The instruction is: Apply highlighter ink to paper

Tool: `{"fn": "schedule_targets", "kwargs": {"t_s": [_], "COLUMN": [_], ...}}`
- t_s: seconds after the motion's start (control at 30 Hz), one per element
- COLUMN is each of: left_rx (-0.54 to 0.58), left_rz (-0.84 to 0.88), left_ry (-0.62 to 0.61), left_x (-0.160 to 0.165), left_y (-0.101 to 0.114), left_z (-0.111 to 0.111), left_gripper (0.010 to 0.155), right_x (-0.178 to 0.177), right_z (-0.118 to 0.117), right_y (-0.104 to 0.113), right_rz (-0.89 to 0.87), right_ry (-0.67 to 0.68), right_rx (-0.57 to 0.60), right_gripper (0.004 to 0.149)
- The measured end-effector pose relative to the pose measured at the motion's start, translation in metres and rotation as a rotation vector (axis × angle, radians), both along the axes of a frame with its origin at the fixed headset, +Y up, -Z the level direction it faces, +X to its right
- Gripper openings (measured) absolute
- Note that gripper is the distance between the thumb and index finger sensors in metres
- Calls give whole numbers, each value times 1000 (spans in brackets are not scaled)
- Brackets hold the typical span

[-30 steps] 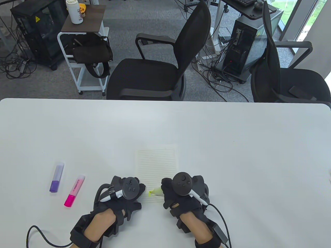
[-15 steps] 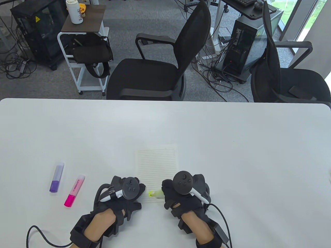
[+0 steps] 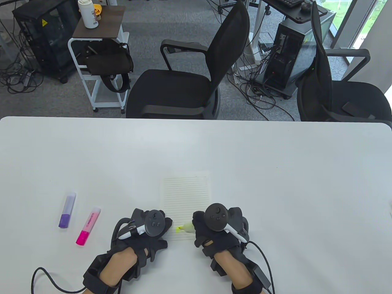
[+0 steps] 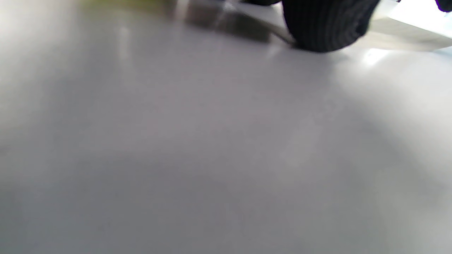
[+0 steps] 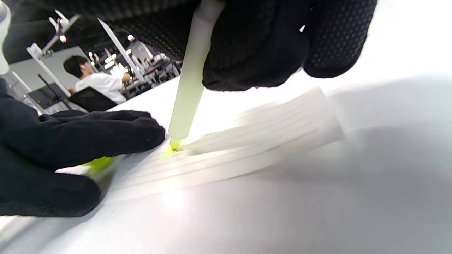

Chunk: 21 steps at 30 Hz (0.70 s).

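Yellow highlighter tip down on the lined paper, near-left corner.

Right hand pinches the yellow highlighter in curled fingers, barrel tilted, nib touching the lined paper next to a small yellow ink mark. Left hand lies flat on the white surface, straight fingers pressing the sheet's near-left edge, holding nothing; fingertips just beside the nib. Something yellow-green is partly hidden under the left fingers in the right wrist view, can't tell what. Left wrist view is blurred: one gloved fingertip on the surface, little else. Purple highlighter and pink highlighter lie capped, side by side, well left of the paper, untouched. Two black office chairs stand behind the far edge.
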<state>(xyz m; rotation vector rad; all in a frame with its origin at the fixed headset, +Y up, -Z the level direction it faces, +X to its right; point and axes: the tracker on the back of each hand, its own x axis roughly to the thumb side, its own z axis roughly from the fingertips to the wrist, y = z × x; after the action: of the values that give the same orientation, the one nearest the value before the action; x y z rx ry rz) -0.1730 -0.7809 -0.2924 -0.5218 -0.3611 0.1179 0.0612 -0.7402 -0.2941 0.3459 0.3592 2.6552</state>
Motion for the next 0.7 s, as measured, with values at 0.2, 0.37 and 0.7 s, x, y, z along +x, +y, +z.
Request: {"fn": "schedule_targets", "kwargs": {"t_s": [0.2, 0.37, 0.7], "left_rx": [0, -1, -1], "left_rz": [1, 0, 0], "left_ry": [0, -1, -1], "left_x": [0, 0, 0], "left_y": [0, 0, 0], "left_z": [0, 0, 0], "left_gripper": [76, 76, 76], "right_x": [0, 0, 2], "right_z": [-1, 0, -1], "right_y": [-3, 1, 1], "right_rz": [2, 3, 6], "right_ry": [-28, 4, -7], "right_rx": [74, -4, -1], "right_gripper": [38, 37, 37]}}
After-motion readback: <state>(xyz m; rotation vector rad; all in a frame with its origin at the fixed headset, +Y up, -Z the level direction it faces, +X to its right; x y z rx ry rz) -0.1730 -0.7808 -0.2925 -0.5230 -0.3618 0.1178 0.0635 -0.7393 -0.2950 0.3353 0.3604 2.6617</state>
